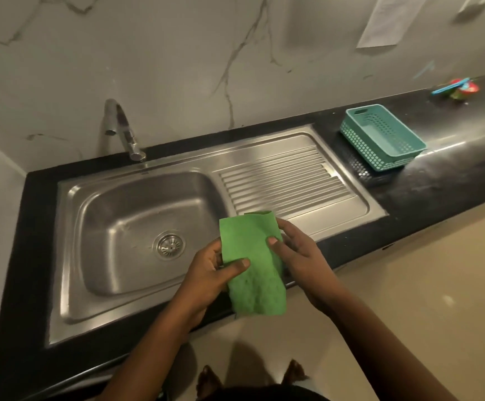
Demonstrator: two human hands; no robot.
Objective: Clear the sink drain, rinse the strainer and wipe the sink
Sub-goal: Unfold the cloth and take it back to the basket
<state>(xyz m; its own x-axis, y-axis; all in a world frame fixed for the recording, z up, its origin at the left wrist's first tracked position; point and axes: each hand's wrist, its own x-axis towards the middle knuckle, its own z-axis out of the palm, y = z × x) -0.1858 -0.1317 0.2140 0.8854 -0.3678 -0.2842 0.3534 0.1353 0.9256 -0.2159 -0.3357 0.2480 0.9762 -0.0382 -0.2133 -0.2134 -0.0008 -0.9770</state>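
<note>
A green cloth [252, 264] hangs folded between both hands above the front right corner of the steel sink [113, 227]. My left hand [210, 273] pinches its left edge with the thumb on top. My right hand [296, 253] grips its right edge. The round metal strainer [169, 246] sits in the drain at the bottom of the basin, left of the cloth. The basin looks bare and no water runs from the tap [122, 128].
A ribbed steel drainboard [287, 180] lies right of the basin. A teal perforated basket [380, 137] stands on the black counter [438, 175] further right. Small colourful items [458, 88] sit at the far right by the marble wall. Beige floor lies below the counter edge.
</note>
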